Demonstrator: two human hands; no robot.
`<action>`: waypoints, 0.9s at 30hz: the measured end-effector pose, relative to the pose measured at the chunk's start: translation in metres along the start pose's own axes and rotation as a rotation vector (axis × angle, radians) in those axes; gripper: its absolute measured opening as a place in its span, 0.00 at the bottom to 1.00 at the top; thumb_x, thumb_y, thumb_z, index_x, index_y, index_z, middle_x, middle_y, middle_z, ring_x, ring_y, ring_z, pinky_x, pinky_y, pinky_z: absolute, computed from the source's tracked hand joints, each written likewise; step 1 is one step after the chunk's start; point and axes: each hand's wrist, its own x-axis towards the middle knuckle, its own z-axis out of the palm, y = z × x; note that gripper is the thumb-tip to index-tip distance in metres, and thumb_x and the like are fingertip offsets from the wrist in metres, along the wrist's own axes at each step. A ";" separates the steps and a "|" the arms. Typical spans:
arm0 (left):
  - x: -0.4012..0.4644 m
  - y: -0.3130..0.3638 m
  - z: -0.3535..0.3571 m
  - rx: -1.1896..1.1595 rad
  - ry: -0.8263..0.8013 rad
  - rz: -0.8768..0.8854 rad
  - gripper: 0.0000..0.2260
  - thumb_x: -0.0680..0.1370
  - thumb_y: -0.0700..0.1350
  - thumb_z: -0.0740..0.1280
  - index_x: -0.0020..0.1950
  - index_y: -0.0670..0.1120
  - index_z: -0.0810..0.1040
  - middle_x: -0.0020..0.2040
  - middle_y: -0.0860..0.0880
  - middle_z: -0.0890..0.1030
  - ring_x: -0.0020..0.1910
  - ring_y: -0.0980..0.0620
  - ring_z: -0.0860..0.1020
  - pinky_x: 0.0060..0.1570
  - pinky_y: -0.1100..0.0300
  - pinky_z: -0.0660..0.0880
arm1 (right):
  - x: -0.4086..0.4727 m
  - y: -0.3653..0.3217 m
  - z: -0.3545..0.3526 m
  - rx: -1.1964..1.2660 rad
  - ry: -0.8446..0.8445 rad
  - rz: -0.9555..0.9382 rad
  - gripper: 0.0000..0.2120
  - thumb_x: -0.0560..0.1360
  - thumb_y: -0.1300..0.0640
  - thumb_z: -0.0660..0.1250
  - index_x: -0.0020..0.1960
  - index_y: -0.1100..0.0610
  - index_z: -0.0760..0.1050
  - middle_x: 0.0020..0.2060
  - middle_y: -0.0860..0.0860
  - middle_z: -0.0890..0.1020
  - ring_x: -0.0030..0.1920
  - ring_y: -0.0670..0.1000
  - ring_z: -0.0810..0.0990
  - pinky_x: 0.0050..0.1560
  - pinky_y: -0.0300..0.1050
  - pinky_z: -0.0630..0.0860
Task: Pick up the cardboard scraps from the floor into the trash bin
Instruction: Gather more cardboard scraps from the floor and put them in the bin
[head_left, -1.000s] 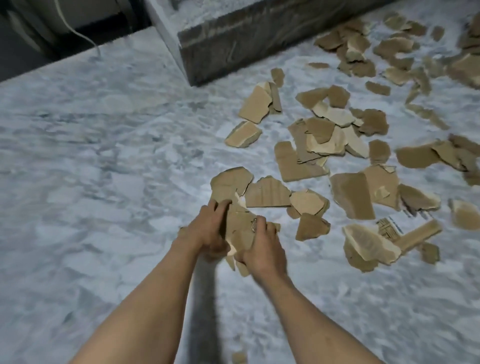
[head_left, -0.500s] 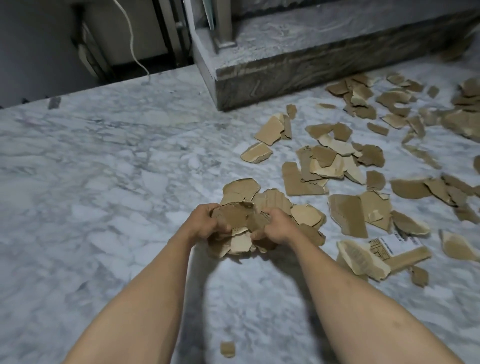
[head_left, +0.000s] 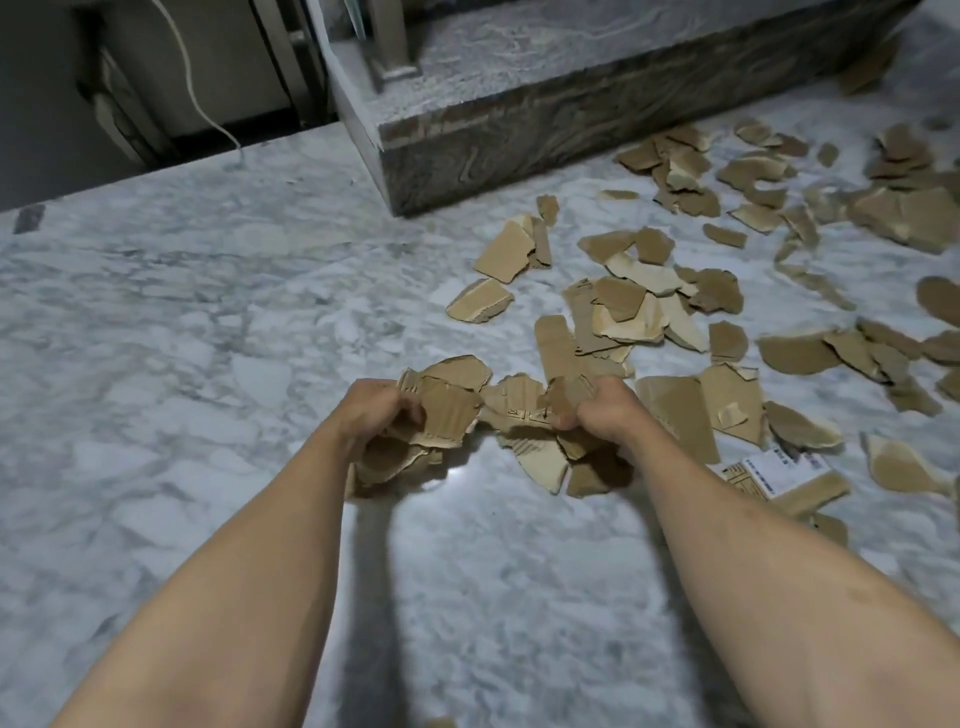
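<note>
Brown torn cardboard scraps lie scattered over the marble floor, mostly to the right and back right. My left hand is shut on a bunch of cardboard scraps at the centre of the view. My right hand grips the other side of the same bunch, with pieces hanging below it. The bunch is held just above the floor. No trash bin is in view.
A dark stone step rises at the back centre, with a metal post on it. A white cable hangs at the back left by a dark wall. A scrap with a printed label lies near my right forearm.
My hands have spread apart and moved forward, gathering more scraps into a wider bunch. The view has tilted up, showing more of the step and wall.
</note>
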 end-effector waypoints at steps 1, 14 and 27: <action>0.006 0.005 -0.001 0.044 -0.009 -0.008 0.03 0.66 0.33 0.70 0.38 0.38 0.82 0.39 0.40 0.84 0.40 0.42 0.80 0.42 0.55 0.76 | 0.004 -0.003 0.003 -0.022 -0.016 -0.018 0.21 0.66 0.61 0.81 0.57 0.58 0.79 0.53 0.55 0.83 0.55 0.58 0.81 0.59 0.52 0.77; 0.051 0.013 0.043 0.424 -0.007 0.212 0.18 0.65 0.42 0.79 0.49 0.45 0.76 0.55 0.45 0.77 0.50 0.45 0.77 0.47 0.56 0.75 | 0.028 -0.023 0.051 -0.543 -0.016 -0.160 0.48 0.58 0.49 0.85 0.68 0.56 0.59 0.65 0.56 0.64 0.67 0.59 0.64 0.63 0.54 0.70; 0.043 0.011 0.024 -0.032 0.052 0.087 0.10 0.71 0.32 0.74 0.50 0.42 0.81 0.47 0.42 0.85 0.47 0.40 0.84 0.53 0.46 0.81 | 0.028 -0.031 -0.015 -0.251 0.132 -0.014 0.38 0.66 0.52 0.82 0.72 0.54 0.71 0.63 0.56 0.79 0.63 0.61 0.76 0.59 0.50 0.75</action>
